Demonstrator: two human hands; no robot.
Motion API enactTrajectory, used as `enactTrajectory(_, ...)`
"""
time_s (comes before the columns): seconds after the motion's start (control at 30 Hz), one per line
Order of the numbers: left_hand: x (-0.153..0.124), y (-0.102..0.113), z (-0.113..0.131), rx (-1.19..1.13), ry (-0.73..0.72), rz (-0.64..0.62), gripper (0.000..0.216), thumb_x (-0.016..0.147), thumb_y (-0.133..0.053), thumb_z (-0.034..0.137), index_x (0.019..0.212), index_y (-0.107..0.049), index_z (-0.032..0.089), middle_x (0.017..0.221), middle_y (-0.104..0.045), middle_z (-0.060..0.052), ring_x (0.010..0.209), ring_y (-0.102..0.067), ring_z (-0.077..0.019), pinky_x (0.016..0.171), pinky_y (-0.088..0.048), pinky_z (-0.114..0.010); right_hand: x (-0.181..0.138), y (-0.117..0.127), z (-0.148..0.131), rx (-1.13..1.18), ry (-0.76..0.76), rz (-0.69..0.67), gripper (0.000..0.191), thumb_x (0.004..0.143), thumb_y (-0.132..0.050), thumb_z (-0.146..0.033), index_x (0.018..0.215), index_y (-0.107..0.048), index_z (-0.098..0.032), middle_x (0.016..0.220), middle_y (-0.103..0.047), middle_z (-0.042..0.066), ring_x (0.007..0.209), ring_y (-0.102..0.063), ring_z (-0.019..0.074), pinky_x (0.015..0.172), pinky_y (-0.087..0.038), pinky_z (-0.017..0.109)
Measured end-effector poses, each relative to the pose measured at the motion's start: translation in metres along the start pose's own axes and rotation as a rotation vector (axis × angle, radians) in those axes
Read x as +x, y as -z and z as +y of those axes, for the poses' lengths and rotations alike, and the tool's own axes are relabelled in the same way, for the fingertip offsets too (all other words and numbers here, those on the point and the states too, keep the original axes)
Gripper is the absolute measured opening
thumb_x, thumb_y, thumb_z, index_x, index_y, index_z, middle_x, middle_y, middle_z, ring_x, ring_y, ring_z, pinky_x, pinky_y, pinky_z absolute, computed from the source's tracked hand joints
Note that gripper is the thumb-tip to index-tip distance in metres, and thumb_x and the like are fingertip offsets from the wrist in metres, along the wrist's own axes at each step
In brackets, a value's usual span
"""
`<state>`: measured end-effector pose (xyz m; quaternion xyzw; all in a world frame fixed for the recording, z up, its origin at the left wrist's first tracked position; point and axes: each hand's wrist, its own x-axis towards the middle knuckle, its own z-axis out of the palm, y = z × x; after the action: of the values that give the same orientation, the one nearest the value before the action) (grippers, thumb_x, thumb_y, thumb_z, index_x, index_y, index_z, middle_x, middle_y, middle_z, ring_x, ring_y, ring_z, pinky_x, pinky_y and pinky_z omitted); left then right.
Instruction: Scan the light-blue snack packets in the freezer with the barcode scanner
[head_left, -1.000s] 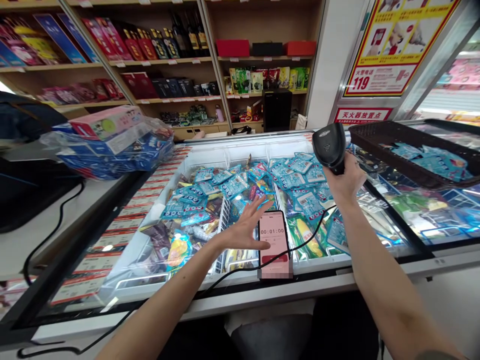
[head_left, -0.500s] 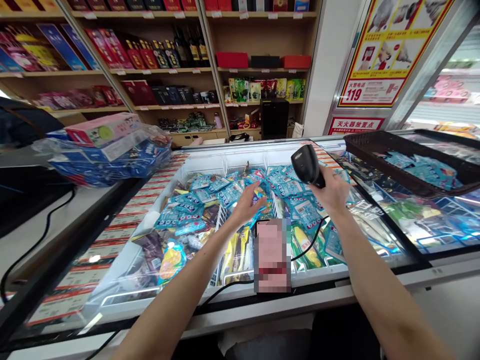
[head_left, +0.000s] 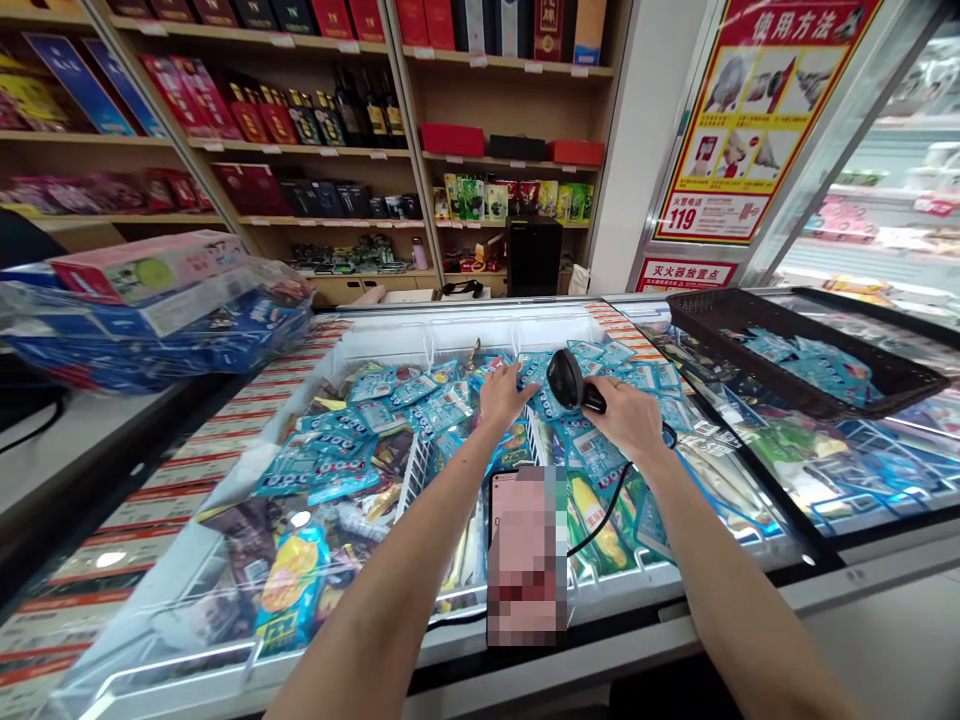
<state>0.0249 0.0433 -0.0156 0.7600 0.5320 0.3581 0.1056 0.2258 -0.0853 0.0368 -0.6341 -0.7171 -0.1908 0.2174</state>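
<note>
My right hand [head_left: 628, 418] grips a black handheld barcode scanner [head_left: 564, 378], its head pointing left and down over the packets. A black cable [head_left: 616, 505] runs from the scanner side toward the phone. My left hand [head_left: 501, 398] reaches over the freezer's middle with thumb and fingers apart, at the small blue packets [head_left: 444, 408]; whether it touches one I cannot tell. More blue packets [head_left: 330, 450] are spread to the left and around both hands. A phone [head_left: 525, 560] with a blurred screen lies between my forearms near the front edge.
Right of the freezer [head_left: 360, 335] top, a dark brown basket [head_left: 690, 312] holds more blue packets. Boxes in blue plastic wrapping [head_left: 161, 335] are stacked at the left. Shelves [head_left: 315, 150] of boxes and bottles stand behind, with a fire notice [head_left: 739, 130] at right.
The scanner in my right hand has moved lower and left, nearer the packets. My left hand stays among the packets, fingers reaching forward. The view has shifted slightly.
</note>
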Motion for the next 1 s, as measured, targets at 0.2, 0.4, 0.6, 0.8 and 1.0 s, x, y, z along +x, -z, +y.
enactTrajectory(0.2,-0.007,0.016,-0.009,-0.268,0.034,0.068,0.046,0.074,-0.064,0.037,0.114,-0.054,0.018,0.108,-0.057,-0.011,0.105,-0.052,-0.0254,0.092,-0.041,-0.041,0.000,0.000,-0.002,-0.013,0.010,-0.015,0.034,0.084,-0.052,-0.039,0.115,-0.057,-0.027,0.095,-0.067,0.006,0.083,-0.061,0.0216,0.059,-0.034,0.028)
enactTrajectory(0.4,-0.036,0.045,-0.024,-0.593,0.092,0.139,0.027,0.077,-0.059,0.031,0.100,-0.050,0.020,0.094,-0.056,-0.003,0.080,-0.056,-0.0133,0.075,-0.049,-0.031,-0.004,0.001,-0.007,0.033,0.133,-0.033,0.037,0.083,-0.052,-0.037,0.119,-0.055,-0.027,0.100,-0.067,0.004,0.086,-0.061,0.0211,0.062,-0.035,0.028)
enactTrajectory(0.6,-0.051,0.052,-0.027,-0.800,0.152,0.163,0.025,0.077,-0.059,0.030,0.095,-0.044,0.021,0.083,-0.050,0.001,0.072,-0.053,-0.0109,0.066,-0.053,-0.029,-0.006,0.000,-0.010,0.040,0.214,-0.058,0.043,0.082,-0.055,-0.038,0.123,-0.053,-0.025,0.101,-0.067,0.005,0.085,-0.061,0.0207,0.064,-0.035,0.027)
enactTrajectory(0.8,-0.047,0.050,-0.027,-0.785,0.152,0.170,0.024,0.076,-0.059,0.029,0.094,-0.046,0.021,0.081,-0.049,0.001,0.072,-0.052,-0.0109,0.066,-0.054,-0.029,-0.005,-0.001,-0.009,0.016,0.240,-0.070,0.037,0.082,-0.056,-0.041,0.116,-0.056,-0.027,0.092,-0.067,0.002,0.081,-0.061,0.0189,0.061,-0.032,0.027)
enactTrajectory(1.0,-0.047,0.051,-0.026,-0.723,0.161,0.173,0.024,0.075,-0.060,0.028,0.093,-0.046,0.020,0.079,-0.049,0.001,0.071,-0.052,-0.0107,0.066,-0.054,-0.029,-0.006,0.000,-0.012,0.017,0.247,-0.084,0.035,0.081,-0.057,-0.038,0.113,-0.057,-0.026,0.093,-0.067,0.003,0.079,-0.060,0.0177,0.060,-0.032,0.026)
